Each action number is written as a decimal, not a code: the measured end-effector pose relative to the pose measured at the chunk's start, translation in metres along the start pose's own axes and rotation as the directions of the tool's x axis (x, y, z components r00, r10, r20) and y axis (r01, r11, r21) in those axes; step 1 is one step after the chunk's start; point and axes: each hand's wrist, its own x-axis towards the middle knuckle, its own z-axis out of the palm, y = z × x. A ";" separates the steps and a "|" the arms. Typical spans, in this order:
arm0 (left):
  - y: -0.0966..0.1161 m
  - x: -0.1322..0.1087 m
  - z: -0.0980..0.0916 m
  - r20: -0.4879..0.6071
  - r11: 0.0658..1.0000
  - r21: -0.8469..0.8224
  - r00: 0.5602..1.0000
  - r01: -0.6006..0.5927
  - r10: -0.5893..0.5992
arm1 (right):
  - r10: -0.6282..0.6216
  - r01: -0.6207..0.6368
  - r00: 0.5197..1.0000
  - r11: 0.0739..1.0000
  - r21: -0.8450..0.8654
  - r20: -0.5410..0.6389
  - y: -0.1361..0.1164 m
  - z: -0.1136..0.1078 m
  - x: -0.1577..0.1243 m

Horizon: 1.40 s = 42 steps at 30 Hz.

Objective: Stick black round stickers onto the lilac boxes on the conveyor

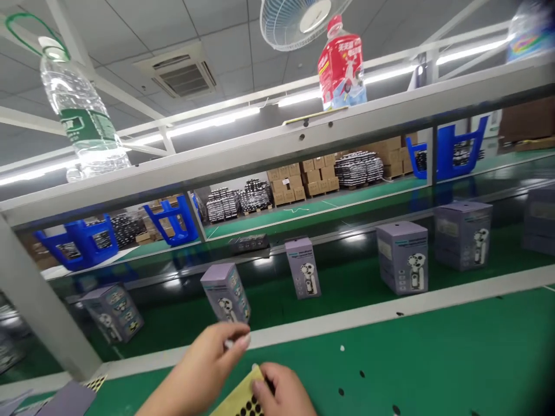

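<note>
- Well, two hands show at the bottom centre of the frame: the left hand [203, 370] and the right hand [284, 393].
- Left grip: closed, thumb and fingertips pinching one small white piece [229, 344] (too small to tell what it is), just above the desk edge.
- Right grip: closed on one yellow sheet [243, 398], which is dotted with black circles and held with its fingers [260, 387] on the sheet's upper right edge.
- That sheet sits low at the bottom centre, tilted, one corner pointing up the frame; its long axis is cut off by the frame edge.
- Six lavender boxes [402, 257] stand in a row beyond the green desk [411, 352], running from lower left to the right edge, with a dim seventh shape possibly at far left.
- Three bottles lie along the shelf [277, 144] across the top: one clear water bottle [80, 110], one red-labelled bottle [341, 63], and one blurred at upper right.
- One wall fan [299, 20] hangs at top centre.
</note>
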 end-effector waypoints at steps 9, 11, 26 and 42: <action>-0.037 -0.054 0.057 0.102 0.912 -0.371 0.984 0.177 -0.149 | 0.021 -0.021 1.000 0.999 0.034 0.013 -0.019 -0.010 -0.010; -0.041 -0.054 0.056 0.125 0.868 -0.471 0.986 0.160 -0.114 | 0.023 -0.027 0.997 0.998 0.052 0.071 -0.020 -0.011 -0.010; -0.031 -0.062 0.052 -0.130 0.985 -0.158 0.991 -0.063 0.042 | -0.076 0.079 0.984 0.997 -0.017 0.164 -0.026 -0.007 -0.014; 0.029 0.116 -0.058 -0.138 0.883 0.425 0.950 -0.198 0.280 | -0.041 0.054 0.992 0.993 -0.105 0.121 -0.014 -0.004 -0.005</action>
